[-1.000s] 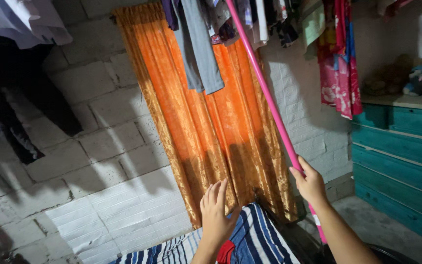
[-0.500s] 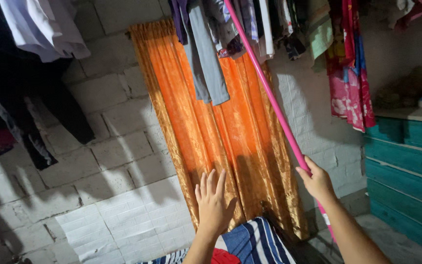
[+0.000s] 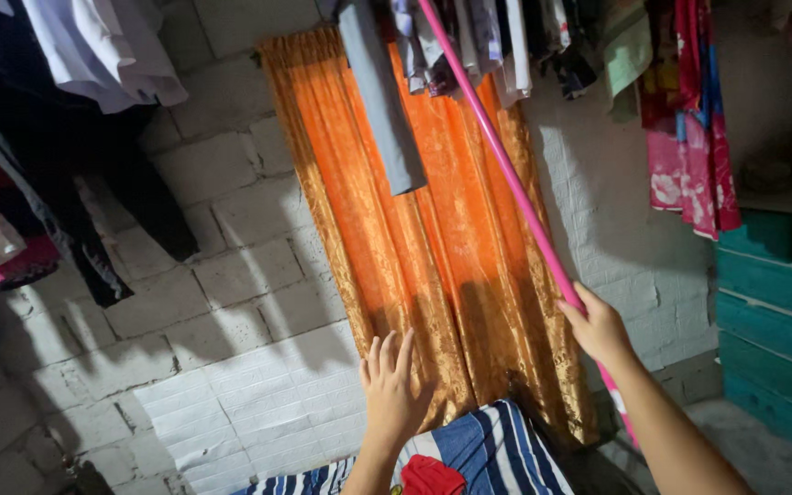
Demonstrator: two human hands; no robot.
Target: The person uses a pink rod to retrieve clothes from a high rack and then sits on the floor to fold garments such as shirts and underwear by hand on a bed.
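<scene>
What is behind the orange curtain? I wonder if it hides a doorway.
Around the orange curtain only the grey block wall shows. Whatever lies directly behind it, doorway or wall, is covered by the fabric and by hanging clothes.

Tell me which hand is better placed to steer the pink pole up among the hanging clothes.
Right. The right hand already grips the pink pole, whose top end reaches up among the hanging clothes. The left hand is open and empty, fingers spread before the orange curtain, apart from the pole.
</scene>
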